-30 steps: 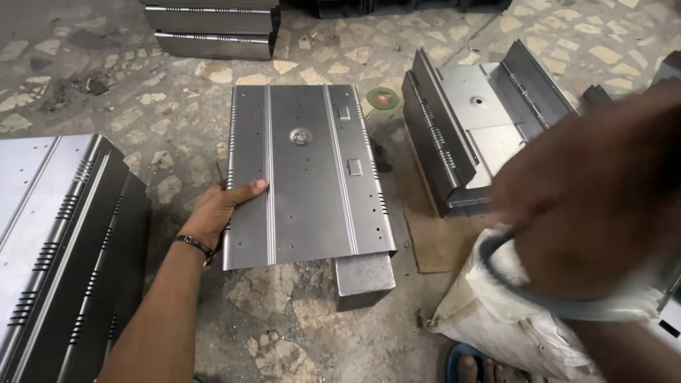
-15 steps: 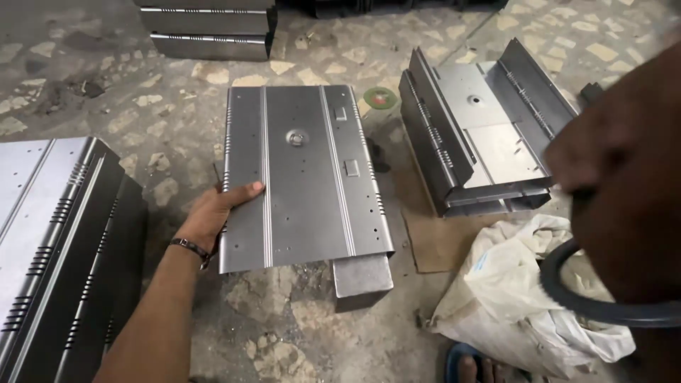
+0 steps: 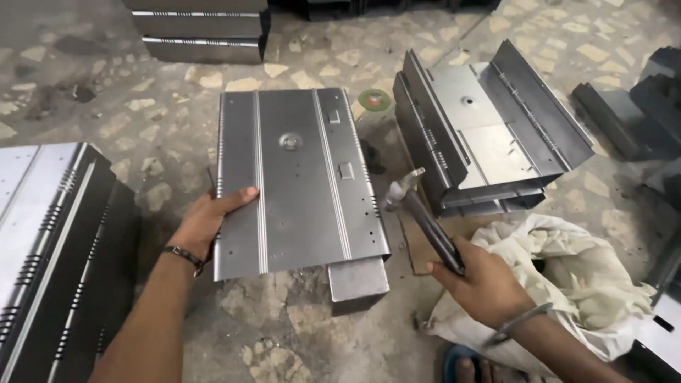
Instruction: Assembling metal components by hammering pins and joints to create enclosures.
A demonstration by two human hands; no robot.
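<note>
At centre of the head view, a grey ribbed sheet-metal panel [image 3: 298, 177] lies on a steel block [image 3: 358, 284] on the mosaic stone floor [image 3: 92, 92]. Left hand [image 3: 209, 220], at 9 o'clock of it, lies flat on its edge, fingers spread and closed on nothing. Right hand [image 3: 482, 280], a second ago raised empty, now has fingers wrapped round a dark-handled hammer [image 3: 422, 213], head just beside the panel's 3 o'clock edge; striking looks near. Stacked folded metal channels [image 3: 489, 135] at 2 o'clock, white cloth sack [image 3: 582, 284] at 4, green disc [image 3: 374, 99] at 12; nothing blocks.
</note>
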